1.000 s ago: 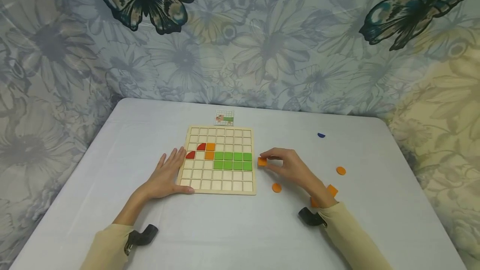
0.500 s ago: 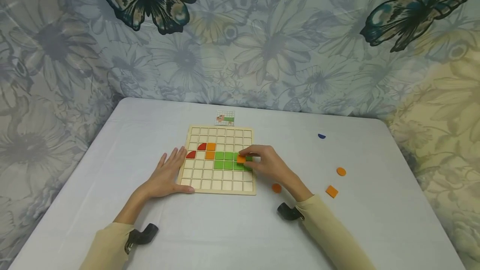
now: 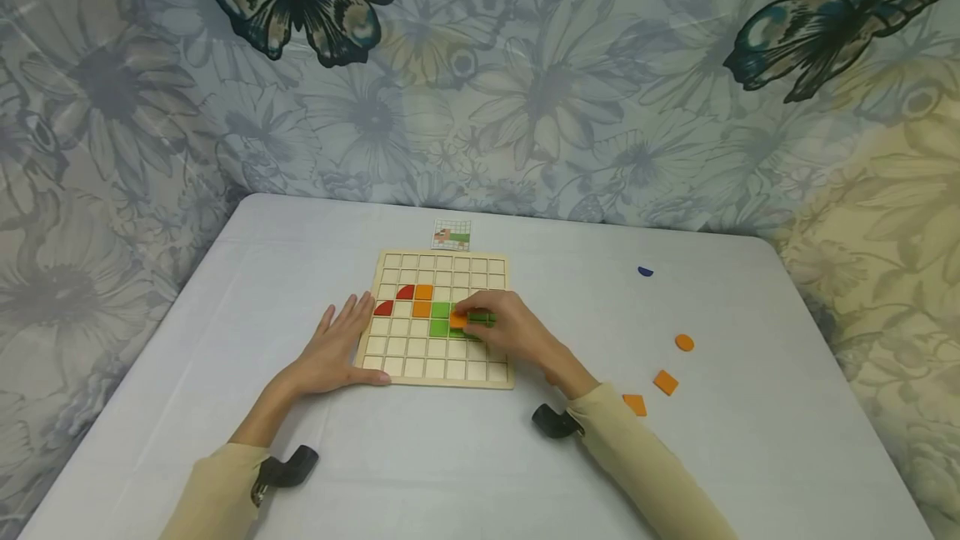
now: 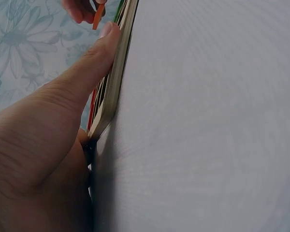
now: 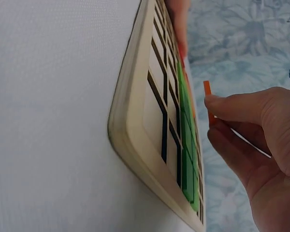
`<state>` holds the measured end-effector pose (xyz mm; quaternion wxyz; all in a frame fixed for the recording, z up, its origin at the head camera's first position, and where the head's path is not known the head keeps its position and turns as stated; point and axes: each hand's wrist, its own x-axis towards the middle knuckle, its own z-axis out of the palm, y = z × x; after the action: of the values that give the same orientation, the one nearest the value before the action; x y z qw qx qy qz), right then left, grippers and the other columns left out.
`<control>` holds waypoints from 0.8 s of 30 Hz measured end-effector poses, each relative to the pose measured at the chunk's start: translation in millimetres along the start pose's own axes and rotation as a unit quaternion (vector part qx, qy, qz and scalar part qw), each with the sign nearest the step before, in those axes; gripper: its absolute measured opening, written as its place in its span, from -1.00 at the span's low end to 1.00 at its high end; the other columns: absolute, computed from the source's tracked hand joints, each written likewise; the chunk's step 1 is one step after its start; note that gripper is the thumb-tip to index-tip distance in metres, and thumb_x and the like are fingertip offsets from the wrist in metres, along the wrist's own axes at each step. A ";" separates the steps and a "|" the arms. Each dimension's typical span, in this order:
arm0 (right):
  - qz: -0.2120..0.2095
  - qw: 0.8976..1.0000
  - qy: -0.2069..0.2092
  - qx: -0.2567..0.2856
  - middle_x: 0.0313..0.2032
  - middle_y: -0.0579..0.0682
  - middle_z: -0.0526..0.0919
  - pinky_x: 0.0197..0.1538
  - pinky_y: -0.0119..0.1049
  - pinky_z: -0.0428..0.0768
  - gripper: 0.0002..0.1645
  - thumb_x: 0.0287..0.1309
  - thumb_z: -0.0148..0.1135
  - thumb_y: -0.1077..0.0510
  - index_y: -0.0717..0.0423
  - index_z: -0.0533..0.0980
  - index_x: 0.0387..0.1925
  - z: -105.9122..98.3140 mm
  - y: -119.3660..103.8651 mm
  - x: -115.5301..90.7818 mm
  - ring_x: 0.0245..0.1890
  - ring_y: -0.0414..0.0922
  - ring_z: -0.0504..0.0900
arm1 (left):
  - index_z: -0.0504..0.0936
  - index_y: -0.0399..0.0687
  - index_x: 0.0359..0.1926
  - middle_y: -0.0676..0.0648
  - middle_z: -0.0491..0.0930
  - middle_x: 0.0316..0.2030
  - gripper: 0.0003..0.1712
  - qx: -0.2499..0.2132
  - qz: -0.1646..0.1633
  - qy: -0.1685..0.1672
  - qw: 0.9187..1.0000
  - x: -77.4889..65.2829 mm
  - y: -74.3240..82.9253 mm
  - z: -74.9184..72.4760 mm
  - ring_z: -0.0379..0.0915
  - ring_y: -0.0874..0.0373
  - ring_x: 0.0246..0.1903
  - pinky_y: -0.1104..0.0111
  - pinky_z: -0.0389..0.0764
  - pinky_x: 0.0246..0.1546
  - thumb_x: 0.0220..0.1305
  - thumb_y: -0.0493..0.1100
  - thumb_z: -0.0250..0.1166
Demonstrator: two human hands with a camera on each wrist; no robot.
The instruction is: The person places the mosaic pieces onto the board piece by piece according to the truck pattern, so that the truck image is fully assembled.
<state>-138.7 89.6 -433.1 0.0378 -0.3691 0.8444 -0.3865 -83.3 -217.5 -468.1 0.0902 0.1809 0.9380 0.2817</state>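
Observation:
A wooden grid board lies on the white table. My left hand rests along its left side with fingers spread, the thumb on the front edge. Thumb and fingers of my right hand pinch an orange square tile over the board; the right wrist view shows this tile held on edge above the grid. Green square tiles fill cells beneath, partly hidden by the right hand. Left of them sit two orange square tiles and two red quarter-circle tiles.
Behind the board lies a small pattern card. On the right of the table are an orange disc, an orange square, another orange piece by the right sleeve, and a blue half-disc. A patterned cloth hangs behind.
My right hand has carried the orange square tile leftward from beside the board to over the green tiles. Its arm now covers the nearer orange disc. The left hand stays in place.

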 end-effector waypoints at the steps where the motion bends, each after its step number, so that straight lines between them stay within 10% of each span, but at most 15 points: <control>1: 0.000 1.000 0.000 0.000 -0.10 -0.01 0.73 0.08 -0.30 0.59 -0.66 0.05 0.44 0.33 0.19 0.66 -0.07 1.4 -0.2 0.9 -0.05 -0.13 0.67 | -0.16 -0.27 0.53 -0.24 -0.23 0.54 0.50 0.001 0.000 0.000 1.000 0.1 0.0 0.0 -0.44 -0.17 0.51 -0.07 -0.45 0.43 -0.15 0.43 0.46; 24: -0.010 1.000 -0.021 -0.016 -0.07 -0.03 0.73 0.14 -0.37 0.53 -0.66 0.10 0.41 0.31 0.17 0.65 -0.03 30.0 -15.9 22.6 0.00 -0.16 0.65 | -0.14 -0.30 0.53 -0.27 -0.22 0.53 0.47 0.000 0.003 0.002 1.000 -1.4 3.1 -0.5 -0.42 -0.21 0.51 -0.11 -0.43 0.42 -0.12 0.41 0.45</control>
<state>-135.1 49.3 -438.2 0.0462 -0.3859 0.8460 -0.3651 -81.3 -215.8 -465.9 0.0875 0.1834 0.9375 0.2826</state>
